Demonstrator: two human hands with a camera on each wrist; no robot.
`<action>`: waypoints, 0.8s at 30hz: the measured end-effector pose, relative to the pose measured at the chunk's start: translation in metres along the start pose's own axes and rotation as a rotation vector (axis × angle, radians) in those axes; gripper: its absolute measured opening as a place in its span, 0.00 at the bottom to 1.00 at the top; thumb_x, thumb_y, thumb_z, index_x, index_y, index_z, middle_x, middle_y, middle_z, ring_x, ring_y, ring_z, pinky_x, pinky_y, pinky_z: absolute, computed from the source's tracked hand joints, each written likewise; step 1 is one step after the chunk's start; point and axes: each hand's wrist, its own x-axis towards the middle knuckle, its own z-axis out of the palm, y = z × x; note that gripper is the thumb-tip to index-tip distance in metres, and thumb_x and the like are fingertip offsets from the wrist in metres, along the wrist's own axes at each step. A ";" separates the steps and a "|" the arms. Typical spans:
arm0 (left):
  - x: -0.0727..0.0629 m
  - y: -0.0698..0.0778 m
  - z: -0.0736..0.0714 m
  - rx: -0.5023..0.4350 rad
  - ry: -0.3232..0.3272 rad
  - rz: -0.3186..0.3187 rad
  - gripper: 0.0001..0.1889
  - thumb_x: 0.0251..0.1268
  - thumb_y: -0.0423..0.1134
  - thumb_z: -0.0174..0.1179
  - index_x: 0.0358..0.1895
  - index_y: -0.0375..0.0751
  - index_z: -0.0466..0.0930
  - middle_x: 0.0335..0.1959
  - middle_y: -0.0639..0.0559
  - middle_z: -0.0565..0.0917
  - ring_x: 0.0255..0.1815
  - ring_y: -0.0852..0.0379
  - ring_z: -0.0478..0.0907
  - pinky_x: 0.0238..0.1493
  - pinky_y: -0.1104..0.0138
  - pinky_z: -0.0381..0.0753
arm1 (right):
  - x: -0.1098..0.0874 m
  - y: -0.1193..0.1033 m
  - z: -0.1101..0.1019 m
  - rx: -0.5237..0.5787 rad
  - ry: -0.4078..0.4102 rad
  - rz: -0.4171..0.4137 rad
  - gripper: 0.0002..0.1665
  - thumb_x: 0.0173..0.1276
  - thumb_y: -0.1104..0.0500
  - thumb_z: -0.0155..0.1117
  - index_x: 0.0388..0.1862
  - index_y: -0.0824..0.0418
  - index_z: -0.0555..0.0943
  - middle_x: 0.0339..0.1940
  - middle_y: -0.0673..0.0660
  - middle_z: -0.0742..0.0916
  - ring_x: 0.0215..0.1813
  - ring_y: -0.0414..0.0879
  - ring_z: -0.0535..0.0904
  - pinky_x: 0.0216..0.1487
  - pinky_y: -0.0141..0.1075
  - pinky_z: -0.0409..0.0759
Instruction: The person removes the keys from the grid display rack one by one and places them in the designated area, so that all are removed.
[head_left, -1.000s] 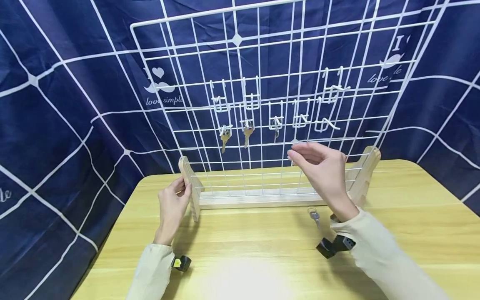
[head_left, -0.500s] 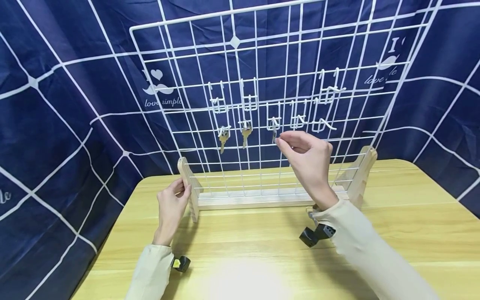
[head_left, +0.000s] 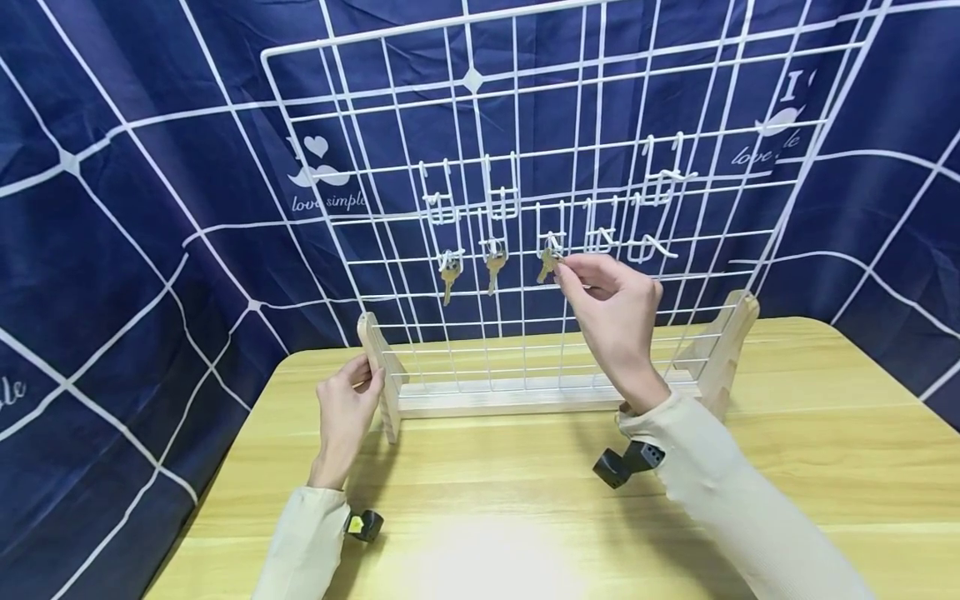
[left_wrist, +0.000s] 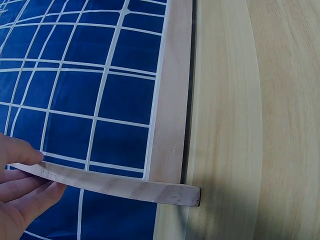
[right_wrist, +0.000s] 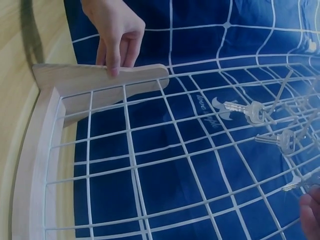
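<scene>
Pinching, right hand [head_left: 621, 315] holds a key [head_left: 546, 267] slanted, tip down-left; left hand [head_left: 348, 410] grips stand [head_left: 517, 404].

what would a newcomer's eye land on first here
The white wire grid, before dark blue cloth, spans much of the upper head view. Three keys hang across its lower half, and the right hand pinches the rightmost key. The left hand holds the wooden end piece at the grid's left.
</scene>
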 end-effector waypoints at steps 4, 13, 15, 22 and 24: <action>0.000 0.000 0.000 0.002 -0.002 -0.003 0.14 0.59 0.24 0.61 0.48 0.20 0.80 0.38 0.29 0.84 0.39 0.39 0.85 0.41 0.58 0.87 | 0.000 0.000 -0.001 0.018 0.000 0.009 0.07 0.64 0.63 0.67 0.37 0.65 0.87 0.31 0.58 0.89 0.32 0.32 0.84 0.35 0.22 0.83; 0.000 0.001 0.000 0.009 0.001 0.001 0.14 0.58 0.24 0.61 0.47 0.20 0.80 0.37 0.29 0.84 0.39 0.39 0.85 0.41 0.58 0.87 | -0.003 -0.009 -0.006 0.152 -0.005 0.018 0.08 0.66 0.65 0.65 0.39 0.70 0.84 0.31 0.63 0.88 0.31 0.42 0.86 0.38 0.27 0.86; 0.000 0.001 0.000 0.007 0.001 0.002 0.14 0.58 0.24 0.61 0.47 0.20 0.80 0.37 0.29 0.84 0.39 0.39 0.85 0.41 0.58 0.87 | -0.003 -0.011 -0.008 0.163 0.001 0.016 0.08 0.66 0.65 0.64 0.39 0.71 0.83 0.31 0.63 0.88 0.32 0.41 0.86 0.38 0.27 0.86; -0.001 0.001 0.000 0.004 0.003 0.008 0.14 0.58 0.24 0.61 0.48 0.19 0.79 0.37 0.28 0.84 0.39 0.39 0.85 0.41 0.57 0.87 | -0.001 -0.018 -0.012 0.194 0.015 -0.006 0.05 0.64 0.69 0.64 0.38 0.71 0.83 0.29 0.62 0.88 0.31 0.42 0.85 0.36 0.26 0.85; -0.001 0.001 0.000 0.005 0.003 0.009 0.14 0.58 0.24 0.61 0.48 0.19 0.79 0.37 0.28 0.84 0.39 0.39 0.85 0.41 0.57 0.87 | -0.002 -0.020 -0.013 0.205 0.013 -0.013 0.05 0.64 0.70 0.64 0.38 0.71 0.83 0.29 0.62 0.88 0.31 0.43 0.85 0.37 0.26 0.85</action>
